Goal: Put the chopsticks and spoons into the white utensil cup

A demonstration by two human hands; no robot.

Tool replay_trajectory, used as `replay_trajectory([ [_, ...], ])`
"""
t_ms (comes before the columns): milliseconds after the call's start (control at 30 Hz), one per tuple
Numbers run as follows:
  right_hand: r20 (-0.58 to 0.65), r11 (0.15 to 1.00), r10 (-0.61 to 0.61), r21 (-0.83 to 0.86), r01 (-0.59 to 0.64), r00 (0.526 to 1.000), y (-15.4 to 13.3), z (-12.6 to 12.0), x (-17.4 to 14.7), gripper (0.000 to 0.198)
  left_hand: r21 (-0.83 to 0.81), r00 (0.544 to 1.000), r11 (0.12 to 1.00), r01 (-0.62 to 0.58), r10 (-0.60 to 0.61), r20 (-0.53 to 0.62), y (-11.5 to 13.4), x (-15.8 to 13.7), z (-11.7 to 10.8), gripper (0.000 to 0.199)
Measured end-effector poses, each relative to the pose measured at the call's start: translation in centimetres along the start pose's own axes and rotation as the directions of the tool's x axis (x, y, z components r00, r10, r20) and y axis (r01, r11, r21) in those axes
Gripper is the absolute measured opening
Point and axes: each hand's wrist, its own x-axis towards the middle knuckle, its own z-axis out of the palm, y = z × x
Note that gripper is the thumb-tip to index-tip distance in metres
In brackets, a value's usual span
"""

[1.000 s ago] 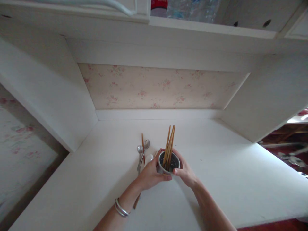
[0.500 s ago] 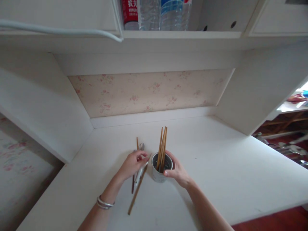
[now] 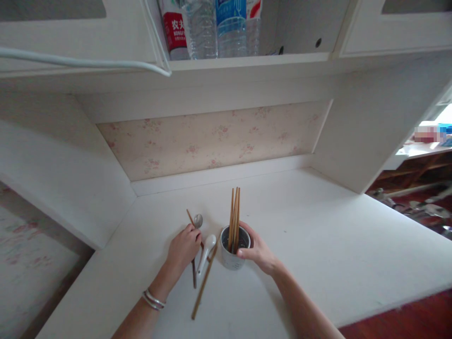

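My right hand (image 3: pixel 259 250) is wrapped round the right side of a light-coloured cup (image 3: pixel 232 262) with a dark inside, which stands on the white tabletop. Several wooden chopsticks (image 3: pixel 234 216) stand upright in it. My left hand (image 3: pixel 184 247) is closed, its fingertips pinched over a slanting chopstick (image 3: pixel 190 217) whose tip sticks out beyond the knuckles. Close by lie a metal spoon (image 3: pixel 198 220), its handle partly hidden by the hand, and a white soup spoon (image 3: pixel 208 247). Another chopstick (image 3: pixel 203 292) lies between the soup spoon and the cup. A dark stick-like end (image 3: pixel 194 274) shows below my left hand.
Above the tabletop (image 3: pixel 300 245) runs a shelf (image 3: pixel 247 63) with several plastic bottles (image 3: pixel 231 33). A white cable (image 3: pixel 88 61) hangs at upper left. White side panels (image 3: pixel 370 117) close in both sides, with flowered wallpaper (image 3: pixel 219 136) at the back.
My left hand has moved left, off the white soup spoon, and closed on a chopstick, which now slants differently. My right hand still holds the cup. The view has shifted a little.
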Motion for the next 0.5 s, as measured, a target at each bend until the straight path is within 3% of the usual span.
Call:
replay_trajectory([
  [333, 0.011, 1.000, -0.005, -0.015, 0.005, 1.000, -0.18, 0.08, 0.09, 0.074, 0.110, 0.997, 0.991, 0.081, -0.080, -0.010, -0.70, 0.35, 0.18, 0.034],
  [500, 0.013, 1.000, -0.012, -0.004, 0.012, 1.000, -0.09, 0.02, 0.10, 0.074, 0.086, 0.998, 0.995, 0.053, -0.054, 0.011, -0.73, 0.14, 0.54, 0.037],
])
